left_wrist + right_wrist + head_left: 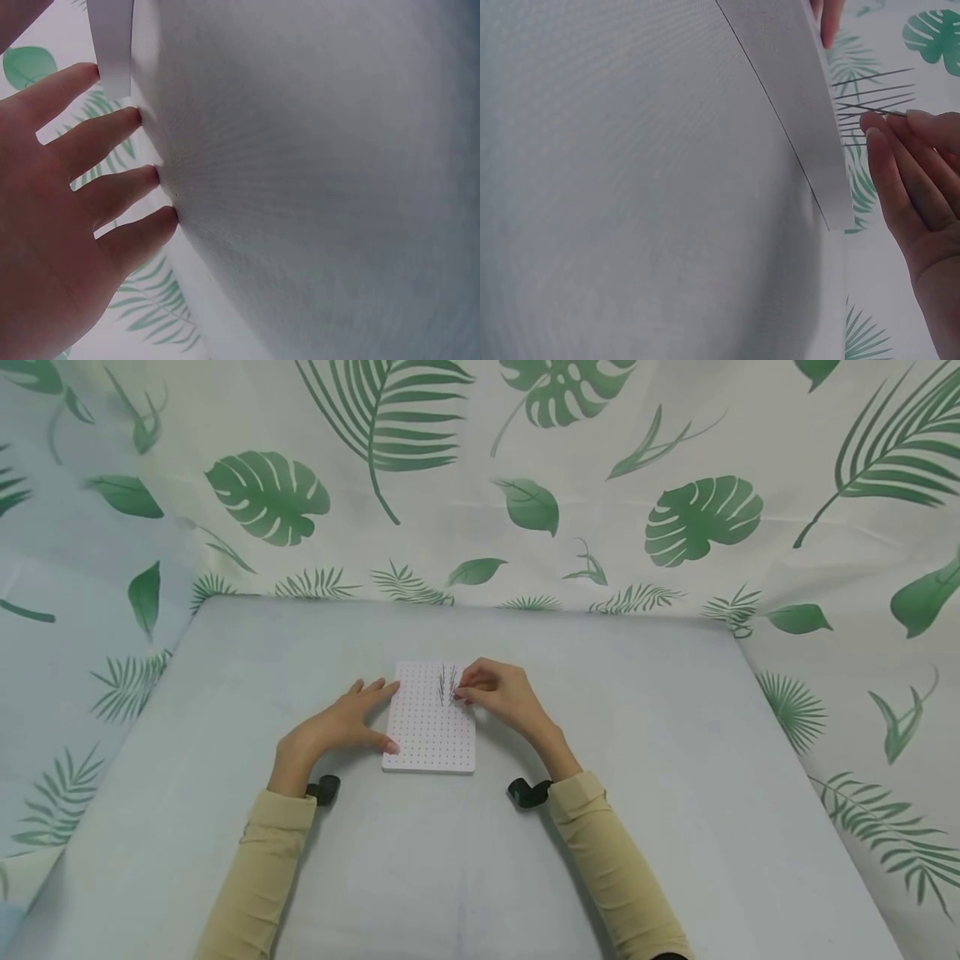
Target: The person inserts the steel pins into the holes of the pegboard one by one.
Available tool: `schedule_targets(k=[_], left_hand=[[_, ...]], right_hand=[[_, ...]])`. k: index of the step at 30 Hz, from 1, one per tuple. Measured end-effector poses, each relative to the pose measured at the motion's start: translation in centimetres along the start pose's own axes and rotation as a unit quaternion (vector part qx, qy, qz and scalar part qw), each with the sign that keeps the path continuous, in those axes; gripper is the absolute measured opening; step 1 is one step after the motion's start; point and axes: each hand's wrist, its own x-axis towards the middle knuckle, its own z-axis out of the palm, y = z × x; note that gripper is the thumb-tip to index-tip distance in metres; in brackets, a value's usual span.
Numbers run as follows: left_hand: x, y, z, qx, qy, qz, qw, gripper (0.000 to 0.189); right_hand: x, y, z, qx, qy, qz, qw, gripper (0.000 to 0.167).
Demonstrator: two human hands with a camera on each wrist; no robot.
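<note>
A white pegboard [431,739] with rows of small holes lies flat on the table. Several thin dark needles [442,683] stand upright in it, grouped toward its upper right. My right hand [508,693] is beside that group, pinching a thin dark needle [864,108] between thumb and fingertips; in the right wrist view it slants across the standing ones. At the board's left side is my left hand [337,720], its thumb on the lower left edge and its index finger at the upper left edge. The left wrist view shows its other fingers [112,187] spread and fairly straight.
A pale cloth covers the table [187,860]. Behind and at both sides hang white curtains [592,502] printed with green leaves. Each wrist wears a small black camera, one of them the right-hand device [528,792], close over the cloth.
</note>
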Motion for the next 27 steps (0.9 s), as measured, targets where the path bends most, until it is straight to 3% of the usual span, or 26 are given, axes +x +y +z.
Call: schedule_targets(k=[27], left_hand=[[-0.34, -0.14, -0.31, 0.001, 0.004, -0.008, 1.0, 0.106]], right_hand=[[0.62, -0.46, 0.92, -0.049, -0.024, 0.002, 0.9985, 0.009]])
